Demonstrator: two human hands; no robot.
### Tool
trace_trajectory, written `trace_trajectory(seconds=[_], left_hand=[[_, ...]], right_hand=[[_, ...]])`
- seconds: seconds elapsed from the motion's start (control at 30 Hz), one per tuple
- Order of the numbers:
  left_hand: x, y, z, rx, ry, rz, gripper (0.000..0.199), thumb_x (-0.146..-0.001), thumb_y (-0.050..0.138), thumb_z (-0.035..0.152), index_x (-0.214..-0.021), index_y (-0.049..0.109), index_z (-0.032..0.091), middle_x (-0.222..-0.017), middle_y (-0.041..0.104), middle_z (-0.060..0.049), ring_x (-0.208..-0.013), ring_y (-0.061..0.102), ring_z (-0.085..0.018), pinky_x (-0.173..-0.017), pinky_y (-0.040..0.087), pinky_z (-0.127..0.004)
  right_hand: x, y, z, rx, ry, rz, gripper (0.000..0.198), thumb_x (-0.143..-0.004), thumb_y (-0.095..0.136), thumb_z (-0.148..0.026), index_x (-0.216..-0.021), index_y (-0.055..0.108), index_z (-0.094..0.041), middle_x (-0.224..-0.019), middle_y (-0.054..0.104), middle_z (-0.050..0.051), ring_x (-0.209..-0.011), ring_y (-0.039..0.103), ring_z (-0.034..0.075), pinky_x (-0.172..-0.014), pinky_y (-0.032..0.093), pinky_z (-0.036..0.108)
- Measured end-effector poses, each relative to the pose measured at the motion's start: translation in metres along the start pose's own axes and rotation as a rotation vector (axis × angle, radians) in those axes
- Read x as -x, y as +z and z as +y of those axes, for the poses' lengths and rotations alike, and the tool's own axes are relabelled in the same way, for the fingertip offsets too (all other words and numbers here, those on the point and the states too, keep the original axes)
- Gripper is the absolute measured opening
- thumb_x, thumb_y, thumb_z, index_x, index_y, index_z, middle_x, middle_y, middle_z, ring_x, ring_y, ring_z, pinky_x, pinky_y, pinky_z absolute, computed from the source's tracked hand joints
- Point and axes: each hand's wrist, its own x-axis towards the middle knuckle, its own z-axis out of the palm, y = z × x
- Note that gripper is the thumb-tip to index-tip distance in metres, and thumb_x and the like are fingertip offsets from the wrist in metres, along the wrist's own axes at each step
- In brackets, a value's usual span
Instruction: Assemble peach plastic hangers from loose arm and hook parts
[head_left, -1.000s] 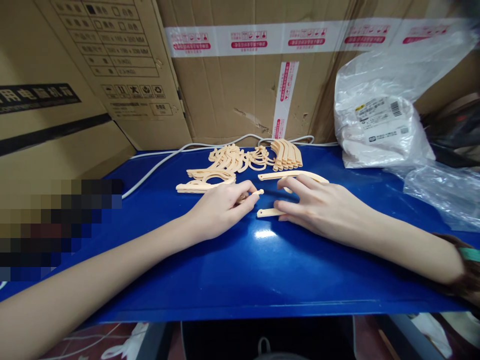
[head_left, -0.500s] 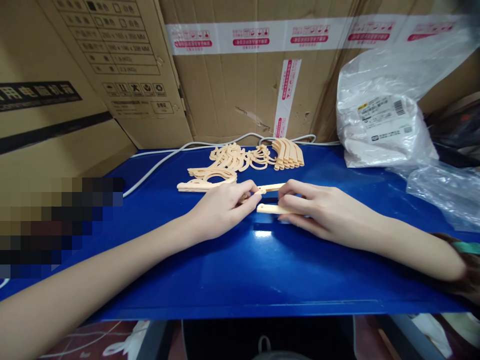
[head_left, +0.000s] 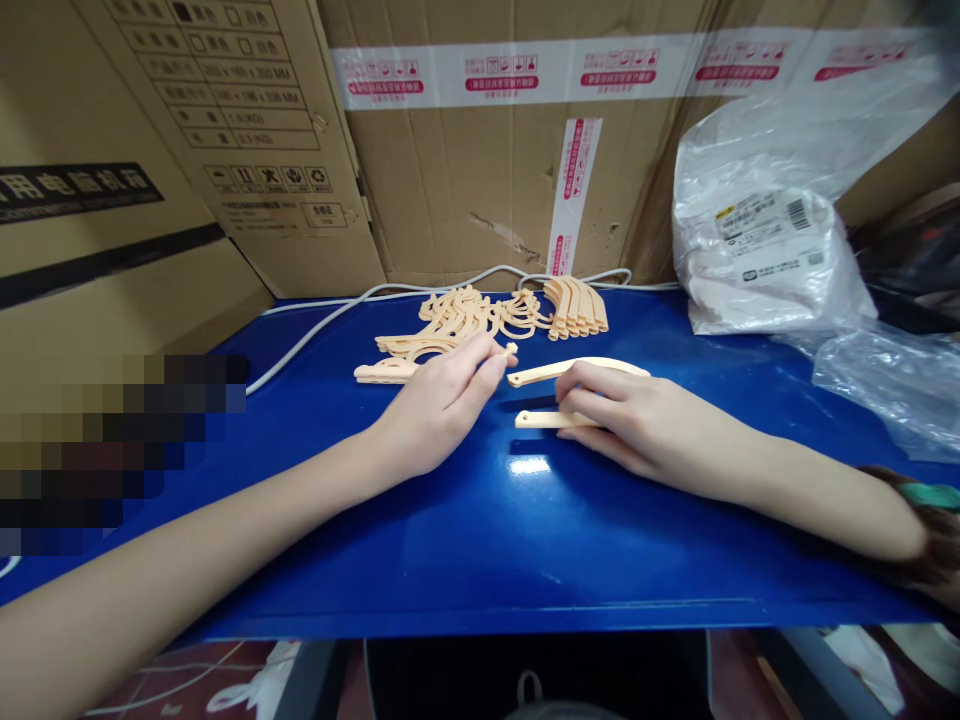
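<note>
Blue table (head_left: pixel 450 560) up front, with two bare hands held over it. One cream strip (head_left: pixel 540 420) with a hole at its end is pinched in the right hand (head_left: pixel 637 415), fingers narrowed around it, and its free end is pointed left. A second, curved strip (head_left: pixel 540 374) is seen just behind those fingers; how it's held can't be told, since the grip is hidden. So that's two strips, both by the right hand. One small cream piece (head_left: pixel 511 348) is held at the fingertips of the left hand (head_left: pixel 444 402), thumb closed in, tip poking out.

Several flat cream pieces (head_left: pixel 382 373) are stacked just behind the left hand, partly covered by it. Off to the right, one clear plastic bag (head_left: pixel 900 385) is seen. Farther back, a heap of hooks (head_left: pixel 457 315), too tangled to be counted, is set beside at least five fanned curved pieces (head_left: pixel 577 308). One labelled white bag (head_left: pixel 772 270) is parked right, and the back is closed off by cardboard (head_left: pixel 450 180).
</note>
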Motion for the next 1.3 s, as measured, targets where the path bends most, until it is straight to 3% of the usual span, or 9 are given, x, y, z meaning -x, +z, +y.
trace_trajectory(seconds=[0.13,0.33,0.5,0.7,0.83,0.97,1.13,1.3], left_hand=[[0.002,0.003,0.003,0.068,0.007,-0.109,0.035,-0.102,0.029,0.038,-0.092,0.055,0.017,-0.079,0.052,0.001,-0.071,0.048,-0.013,-0.071,0.038,-0.028],[0.004,0.005,0.002,0.266,-0.088,-0.156,0.035,-0.103,0.029,0.042,-0.095,0.055,0.019,-0.057,0.042,0.006,-0.052,0.041,-0.011,-0.062,0.040,-0.026],[0.002,0.009,0.000,0.483,-0.183,-0.181,0.036,-0.102,0.030,0.046,-0.102,0.055,0.019,-0.055,0.050,0.006,-0.047,0.044,-0.009,-0.047,0.038,-0.020],[-0.001,0.011,0.001,0.632,-0.220,-0.188,0.037,-0.101,0.032,0.047,-0.104,0.054,0.017,-0.066,0.059,0.001,-0.054,0.053,-0.010,-0.052,0.045,-0.020],[-0.001,0.013,-0.001,0.597,-0.164,-0.179,0.036,-0.099,0.035,0.047,-0.104,0.055,0.017,-0.082,0.061,-0.003,-0.063,0.056,-0.011,-0.052,0.045,-0.021],[0.000,0.013,-0.005,0.466,-0.110,-0.115,0.035,-0.100,0.035,0.046,-0.109,0.056,0.019,-0.101,0.058,-0.005,-0.075,0.058,-0.013,-0.057,0.046,-0.024],[0.001,0.008,-0.003,0.133,-0.028,0.017,0.033,-0.101,0.036,0.041,-0.102,0.059,0.017,-0.085,0.056,-0.002,-0.085,0.054,-0.015,-0.083,0.042,-0.029],[0.000,0.007,-0.001,0.147,-0.035,-0.029,0.031,-0.101,0.037,0.040,-0.097,0.058,0.016,-0.082,0.058,0.000,-0.074,0.053,-0.013,-0.078,0.040,-0.028]], right_hand=[[0.002,0.001,0.001,-0.008,0.016,-0.016,0.025,-0.100,0.040,-0.028,-0.090,0.060,-0.016,-0.102,0.061,0.011,-0.089,0.061,0.020,-0.082,0.051,0.036],[0.003,0.002,0.002,-0.024,0.027,-0.005,0.026,-0.100,0.039,-0.029,-0.092,0.061,-0.018,-0.100,0.065,0.010,-0.093,0.063,0.021,-0.084,0.051,0.036],[0.004,0.002,0.002,-0.028,0.006,-0.027,0.023,-0.100,0.040,-0.026,-0.098,0.062,-0.019,-0.108,0.067,0.008,-0.093,0.065,0.019,-0.082,0.049,0.033],[0.006,0.001,0.006,0.041,0.025,-0.076,0.018,-0.098,0.041,-0.023,-0.098,0.059,-0.019,-0.100,0.071,0.007,-0.083,0.066,0.018,-0.071,0.045,0.029],[0.005,0.001,0.006,0.120,0.022,-0.065,0.019,-0.098,0.040,-0.023,-0.101,0.058,-0.018,-0.097,0.071,0.008,-0.074,0.064,0.018,-0.063,0.041,0.029],[0.003,0.004,0.006,0.131,0.038,-0.034,0.024,-0.101,0.037,-0.029,-0.107,0.057,-0.017,-0.098,0.068,0.010,-0.081,0.062,0.020,-0.068,0.043,0.030],[0.002,0.006,0.009,0.041,0.066,-0.054,0.028,-0.101,0.036,-0.033,-0.099,0.059,-0.016,-0.095,0.062,0.008,-0.086,0.059,0.020,-0.079,0.046,0.033],[0.003,0.001,0.010,-0.101,0.129,-0.132,0.032,-0.100,0.038,-0.039,-0.106,0.061,-0.017,-0.101,0.058,0.008,-0.090,0.059,0.019,-0.079,0.048,0.033]])
